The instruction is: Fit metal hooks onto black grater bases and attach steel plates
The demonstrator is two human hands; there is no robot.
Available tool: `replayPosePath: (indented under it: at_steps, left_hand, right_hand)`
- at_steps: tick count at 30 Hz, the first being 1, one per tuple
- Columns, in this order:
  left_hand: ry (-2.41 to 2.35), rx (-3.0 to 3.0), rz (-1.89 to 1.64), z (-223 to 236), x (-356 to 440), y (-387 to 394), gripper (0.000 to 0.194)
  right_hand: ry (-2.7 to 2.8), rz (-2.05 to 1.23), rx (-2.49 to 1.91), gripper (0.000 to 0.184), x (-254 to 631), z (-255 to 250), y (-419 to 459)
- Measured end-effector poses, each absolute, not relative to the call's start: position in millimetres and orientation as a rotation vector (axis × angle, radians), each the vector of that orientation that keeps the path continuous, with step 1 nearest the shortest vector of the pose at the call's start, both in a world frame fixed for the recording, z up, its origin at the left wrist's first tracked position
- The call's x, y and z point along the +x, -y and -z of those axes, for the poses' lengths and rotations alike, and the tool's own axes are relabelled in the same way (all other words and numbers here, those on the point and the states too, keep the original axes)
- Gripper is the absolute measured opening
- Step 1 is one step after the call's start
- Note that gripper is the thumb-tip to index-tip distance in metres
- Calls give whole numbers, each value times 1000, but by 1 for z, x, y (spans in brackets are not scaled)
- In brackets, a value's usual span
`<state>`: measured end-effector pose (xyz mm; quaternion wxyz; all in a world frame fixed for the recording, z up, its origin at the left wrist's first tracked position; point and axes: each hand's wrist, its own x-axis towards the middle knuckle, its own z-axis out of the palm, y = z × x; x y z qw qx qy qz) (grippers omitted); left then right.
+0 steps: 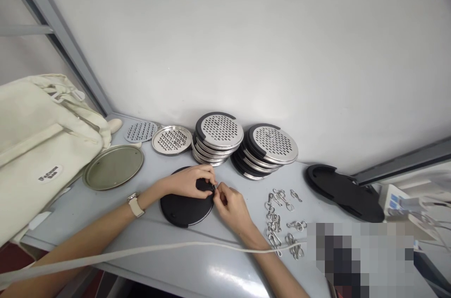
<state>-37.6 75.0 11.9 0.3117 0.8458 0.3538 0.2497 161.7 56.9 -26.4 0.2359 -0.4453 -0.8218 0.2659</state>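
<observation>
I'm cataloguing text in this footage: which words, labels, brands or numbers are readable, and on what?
"Bag": lower line of the patch on the cream bag.
"Fa…": line above it; the rest is too blurred.
Blue marks on the white object at right: too small to read.

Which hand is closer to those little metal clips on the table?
The right hand, at the right edge of the black disc, left of the metal clips. The left hand is over the disc, farther from the clips.

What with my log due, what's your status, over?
Left hand on black disc, right hand at its right edge; any held piece too small to tell. Disc on grey table. Pale cord crosses view, clear of hands.
</observation>
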Motion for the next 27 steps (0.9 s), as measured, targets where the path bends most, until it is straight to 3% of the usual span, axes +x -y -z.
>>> replayPosePath:
  at_steps: [27]
  left_hand:
    - [-946,2306,-603,-13,-37,-75,24]
  right_hand:
    - [2325,-695,-1198,20,162,26,-58]
